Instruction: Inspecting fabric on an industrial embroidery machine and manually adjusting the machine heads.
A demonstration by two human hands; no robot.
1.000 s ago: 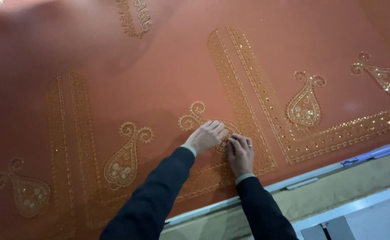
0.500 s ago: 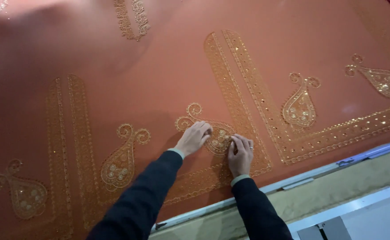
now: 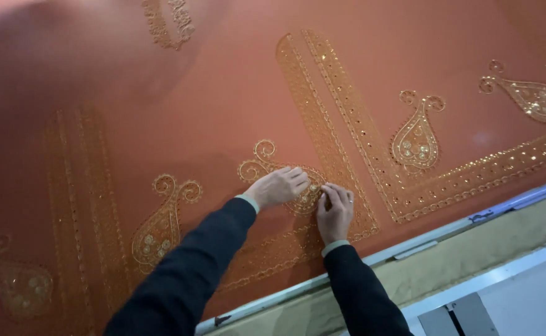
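Note:
A wide rust-orange cloth (image 3: 223,93) with gold embroidery is stretched flat in front of me. My left hand (image 3: 279,186) lies palm down on a gold paisley motif (image 3: 262,163), fingers together and pressing the cloth. My right hand (image 3: 335,211) is beside it, fingertips pinched at the motif's edge where small gold beads sit. Whether it holds a bead or a needle is too small to tell. Both arms wear dark sleeves.
More paisley motifs lie at left (image 3: 161,224), right (image 3: 416,137) and far right (image 3: 534,96). Gold border bands (image 3: 341,118) run across the cloth. A pale metal frame rail (image 3: 422,242) edges the cloth at the near side, with a tan board (image 3: 472,255) below it.
My left hand has shifted slightly left and flattened onto the paisley. My right hand stays pinched at the same spot. The view has drifted a little.

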